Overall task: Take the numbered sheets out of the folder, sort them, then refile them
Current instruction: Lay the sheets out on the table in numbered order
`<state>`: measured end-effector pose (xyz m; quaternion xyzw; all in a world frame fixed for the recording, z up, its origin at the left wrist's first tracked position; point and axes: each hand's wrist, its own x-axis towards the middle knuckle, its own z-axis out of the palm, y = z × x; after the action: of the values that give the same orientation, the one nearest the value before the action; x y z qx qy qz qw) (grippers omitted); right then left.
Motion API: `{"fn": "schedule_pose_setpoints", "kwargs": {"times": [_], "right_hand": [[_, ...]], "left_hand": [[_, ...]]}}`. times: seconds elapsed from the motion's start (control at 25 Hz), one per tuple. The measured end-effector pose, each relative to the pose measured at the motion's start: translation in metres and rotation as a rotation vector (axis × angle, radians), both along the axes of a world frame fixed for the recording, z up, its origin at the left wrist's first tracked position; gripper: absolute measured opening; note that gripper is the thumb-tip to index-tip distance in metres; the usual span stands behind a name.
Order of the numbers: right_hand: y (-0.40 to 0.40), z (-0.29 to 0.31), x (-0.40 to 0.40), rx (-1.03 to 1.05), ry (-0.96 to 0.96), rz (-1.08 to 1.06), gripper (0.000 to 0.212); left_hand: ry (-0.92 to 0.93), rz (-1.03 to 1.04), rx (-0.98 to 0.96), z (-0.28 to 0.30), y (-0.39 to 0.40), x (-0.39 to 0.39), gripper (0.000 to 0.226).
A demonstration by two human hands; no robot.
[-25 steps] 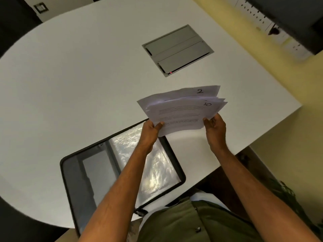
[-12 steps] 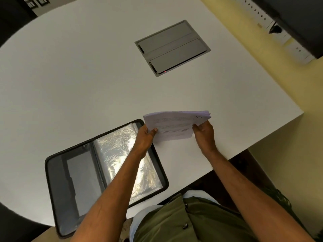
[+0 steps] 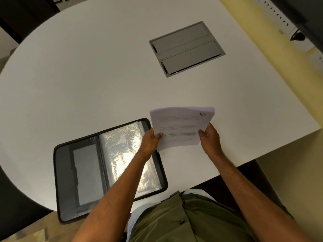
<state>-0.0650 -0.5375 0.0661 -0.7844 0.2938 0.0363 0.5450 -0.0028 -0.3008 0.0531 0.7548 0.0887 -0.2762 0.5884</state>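
A stack of numbered sheets (image 3: 180, 127) is held up just right of the frame's centre, above the white table (image 3: 87, 75), its long axis running nearly left to right across the picture with a slight tilt, the left end a little lower. The printed face is toward the camera, text lines running along the long axis, and a handwritten "10" sits in the upper right corner of the top sheet; the far edges of the sheets fan slightly at the top. The left hand (image 3: 150, 141) grips the stack's lower left corner, thumb curled over the front and fingers behind. The right hand (image 3: 209, 138) pinches the lower right edge, thumb on the face, the other fingers curled around the back. The folder (image 3: 66, 180) lies open and flat on the table in the lower left of the frame, its long axis also roughly left to right, spine running up and down the picture; a grey inner pocket fills its left half and shiny clear sleeves (image 3: 125, 154) its right. The stack's lower left corner overlaps the folder's upper right corner in view. A grey cable hatch (image 3: 187, 48) is set into the table in the upper right.
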Motion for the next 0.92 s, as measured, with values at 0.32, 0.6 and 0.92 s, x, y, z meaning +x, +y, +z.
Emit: {"fn": "schedule_pose_setpoints", "kwargs": {"times": [0.32, 0.6, 0.92], "right_hand": [[0.025, 0.028, 0.026, 0.481, 0.171, 0.178, 0.016], [0.107, 0.039, 0.036, 0.39, 0.11, 0.284, 0.027], [0.18, 0.067, 0.042, 0.415, 0.157, 0.419, 0.022]], "left_hand": [[0.06, 0.248, -0.203, 0.041, 0.069, -0.011, 0.027], [0.182, 0.472, -0.316, 0.05, 0.156, -0.05, 0.036], [0.204, 0.578, -0.406, 0.045, 0.241, -0.055, 0.04]]}}
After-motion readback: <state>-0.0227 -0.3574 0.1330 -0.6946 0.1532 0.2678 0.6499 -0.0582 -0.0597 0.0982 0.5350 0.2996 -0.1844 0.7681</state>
